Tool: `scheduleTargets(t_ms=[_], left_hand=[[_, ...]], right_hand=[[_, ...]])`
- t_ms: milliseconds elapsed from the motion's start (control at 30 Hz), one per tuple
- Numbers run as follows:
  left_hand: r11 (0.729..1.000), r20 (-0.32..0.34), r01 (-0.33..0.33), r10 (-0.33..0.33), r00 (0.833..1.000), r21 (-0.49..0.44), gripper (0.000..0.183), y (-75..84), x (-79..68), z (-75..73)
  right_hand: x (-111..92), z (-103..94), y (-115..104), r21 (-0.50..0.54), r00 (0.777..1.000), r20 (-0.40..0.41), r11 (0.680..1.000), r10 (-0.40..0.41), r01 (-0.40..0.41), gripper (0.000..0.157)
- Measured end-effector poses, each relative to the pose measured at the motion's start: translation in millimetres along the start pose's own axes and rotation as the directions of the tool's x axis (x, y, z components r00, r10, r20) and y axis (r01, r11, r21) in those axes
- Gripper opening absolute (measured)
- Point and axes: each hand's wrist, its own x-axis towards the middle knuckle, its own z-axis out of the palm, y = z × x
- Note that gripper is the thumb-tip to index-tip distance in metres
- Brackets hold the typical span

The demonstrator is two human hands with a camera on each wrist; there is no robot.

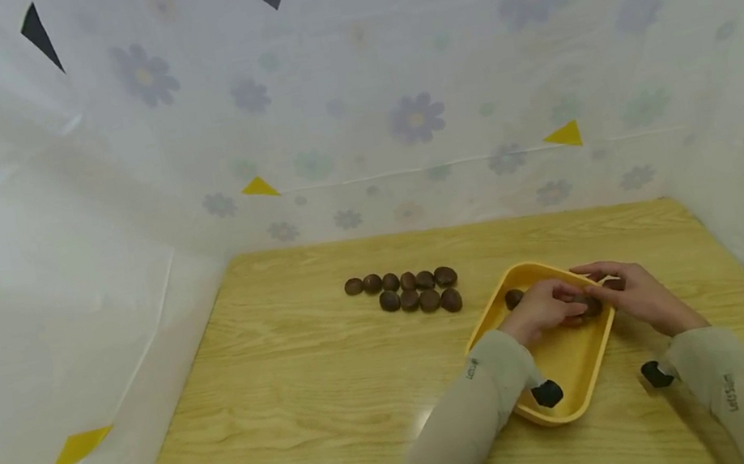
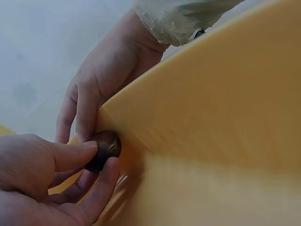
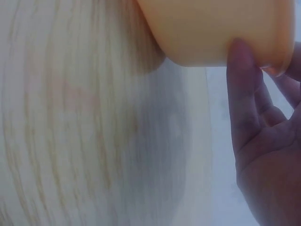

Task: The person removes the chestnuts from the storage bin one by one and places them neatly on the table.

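My left hand (image 1: 541,312) reaches into a yellow plastic tray (image 1: 566,368) and pinches a dark brown chestnut (image 2: 108,143) between thumb and fingers near the tray's far right corner. Outside that corner, my right hand (image 1: 637,297) grips the tray by its rim, with one finger (image 3: 242,94) against the outer wall. The tray looks tilted, its far right end lifted off the table in the right wrist view. Another chestnut (image 1: 513,298) lies in the tray at the far left, beside my left hand. My left hand hides part of the tray floor.
Left of the tray, several chestnuts stand in two lines on the wooden table (image 1: 284,411): a longer back row (image 1: 391,282) and a shorter front row (image 1: 430,300). White sheeting (image 1: 336,106) with flowers and triangles encloses the table at the back and sides.
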Motion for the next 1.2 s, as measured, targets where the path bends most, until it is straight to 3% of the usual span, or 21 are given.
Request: scheduleTargets(t_ms=[433,833,1200], left_hand=[[1.0,-0.013,-0.015,0.015,1.0,0.01,0.017,1.5,-1.7,-1.1],[0.996,-0.017,-0.057,0.058,0.998,0.068,0.017,6.5,-2.3,-12.5],[0.968,-0.029,-0.097,0.107,0.994,0.233,0.018,19.9,-9.3,-28.3]], right_hand=[[-3.3,1.1,-2.6,-0.015,1.0,-0.003,1.0,-0.007,0.006,0.048],[-1.2,3.0,-3.8,-0.007,1.0,-0.015,1.0,-0.012,0.011,0.047],[-1.1,1.1,-3.1,-0.02,1.0,-0.005,1.0,0.013,-0.013,0.047]])
